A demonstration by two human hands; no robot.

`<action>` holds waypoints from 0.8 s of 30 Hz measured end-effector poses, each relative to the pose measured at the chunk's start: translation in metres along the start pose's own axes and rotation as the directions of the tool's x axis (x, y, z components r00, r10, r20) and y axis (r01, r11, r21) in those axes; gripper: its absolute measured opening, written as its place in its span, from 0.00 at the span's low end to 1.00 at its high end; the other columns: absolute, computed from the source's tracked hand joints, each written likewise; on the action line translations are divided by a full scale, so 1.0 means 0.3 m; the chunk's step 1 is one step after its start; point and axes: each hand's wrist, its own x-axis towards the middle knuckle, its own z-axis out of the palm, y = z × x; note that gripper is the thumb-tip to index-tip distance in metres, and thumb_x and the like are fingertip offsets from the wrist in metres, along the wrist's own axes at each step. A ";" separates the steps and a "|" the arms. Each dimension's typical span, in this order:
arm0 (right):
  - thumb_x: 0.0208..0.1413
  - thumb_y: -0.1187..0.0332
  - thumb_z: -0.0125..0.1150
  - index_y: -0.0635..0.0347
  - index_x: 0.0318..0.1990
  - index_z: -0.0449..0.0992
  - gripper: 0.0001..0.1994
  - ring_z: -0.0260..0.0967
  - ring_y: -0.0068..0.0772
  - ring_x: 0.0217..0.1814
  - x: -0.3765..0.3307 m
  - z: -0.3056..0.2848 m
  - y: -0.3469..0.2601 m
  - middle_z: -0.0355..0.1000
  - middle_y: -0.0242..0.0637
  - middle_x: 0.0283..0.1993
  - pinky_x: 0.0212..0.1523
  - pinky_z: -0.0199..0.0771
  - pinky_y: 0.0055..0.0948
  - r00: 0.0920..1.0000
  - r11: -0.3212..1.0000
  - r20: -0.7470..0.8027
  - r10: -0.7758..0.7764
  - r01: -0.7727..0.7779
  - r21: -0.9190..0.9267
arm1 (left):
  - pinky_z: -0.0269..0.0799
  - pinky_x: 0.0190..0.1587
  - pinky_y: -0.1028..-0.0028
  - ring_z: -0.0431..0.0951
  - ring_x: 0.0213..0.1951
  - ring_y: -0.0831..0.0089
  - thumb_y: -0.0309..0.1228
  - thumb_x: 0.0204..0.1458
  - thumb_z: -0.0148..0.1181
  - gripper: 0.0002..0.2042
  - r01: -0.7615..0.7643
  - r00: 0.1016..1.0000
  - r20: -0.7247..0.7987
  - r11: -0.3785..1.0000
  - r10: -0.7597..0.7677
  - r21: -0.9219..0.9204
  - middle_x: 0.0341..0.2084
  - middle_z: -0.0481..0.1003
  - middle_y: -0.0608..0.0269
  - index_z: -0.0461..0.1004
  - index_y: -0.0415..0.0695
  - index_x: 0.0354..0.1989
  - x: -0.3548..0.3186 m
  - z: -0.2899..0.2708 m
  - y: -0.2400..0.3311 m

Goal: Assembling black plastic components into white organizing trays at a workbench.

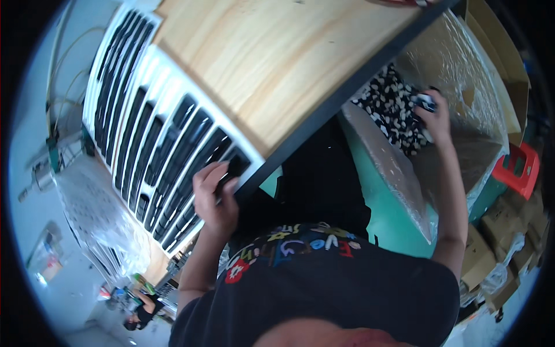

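My left hand (215,199) is at the near corner of a white tray (254,159), its fingers closed on a small black piece (224,180) whose exact kind I cannot make out. Long slots in the tray hold rows of glossy black pieces (162,153). To the right, my right hand (435,120) reaches into a carton lined with clear plastic (462,63). Its fingers are closed around a small black-and-white part (426,103). Just beneath lies a heap of small black and white parts (387,104).
A wooden tabletop (260,63) with a dark edge lies ahead of me. On the right are a red plastic stool (518,170) and brown cartons (503,231). Plastic-wrapped goods (104,214) stand at the left. Another person (144,309) is at the far lower left.
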 end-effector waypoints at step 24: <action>0.49 0.53 0.72 0.40 0.68 0.62 0.38 0.70 0.48 0.57 0.117 0.255 -1.368 0.59 0.49 0.67 0.56 0.72 0.41 0.759 0.545 0.348 -0.551 0.642 -0.539 | 0.70 0.50 0.71 0.76 0.43 0.63 0.24 0.59 0.58 0.09 0.442 0.853 -0.227 0.881 -0.470 -0.167 0.42 0.76 0.53 0.72 0.38 0.47 -0.498 -0.556 -0.443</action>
